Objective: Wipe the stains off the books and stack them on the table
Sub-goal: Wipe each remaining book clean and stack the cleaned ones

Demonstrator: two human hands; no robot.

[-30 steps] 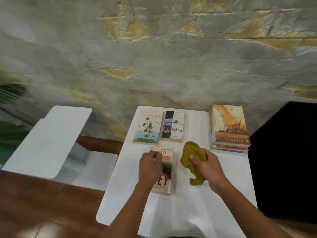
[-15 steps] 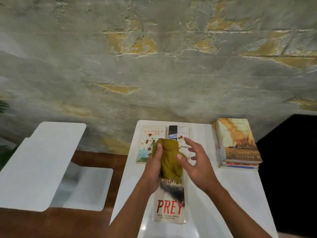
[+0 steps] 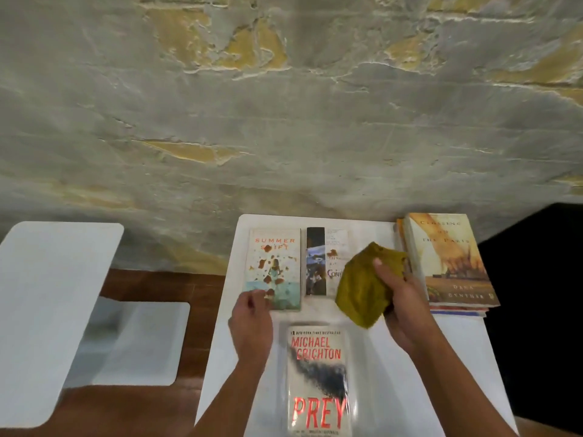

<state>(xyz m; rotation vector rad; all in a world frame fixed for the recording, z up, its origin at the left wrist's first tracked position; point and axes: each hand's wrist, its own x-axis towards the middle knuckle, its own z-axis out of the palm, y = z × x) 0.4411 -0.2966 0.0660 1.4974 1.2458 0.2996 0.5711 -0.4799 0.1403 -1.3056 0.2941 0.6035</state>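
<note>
Since 0.5 s ago cloth [image 3: 366, 285] has left Prey [image 3: 318, 380], now bunched in right hand [image 3: 400, 298], fingers curled round it, near counter's [image 3: 441, 348] far right by the stack [image 3: 448, 263]. Left hand [image 3: 252, 320], fingers loosely curled, touches near corner of stained Summer bk [image 3: 274, 266]. Contact [image 3: 321, 263] lies betw. Prey sits at near edge, mid-counter.

Books as we laid them on the table [image 3: 448, 357]

Prey [image 3: 318, 380] lay nearest us; Summer Shift [image 3: 274, 269] behind-left, the stack [image 3: 448, 263] far right.
</note>
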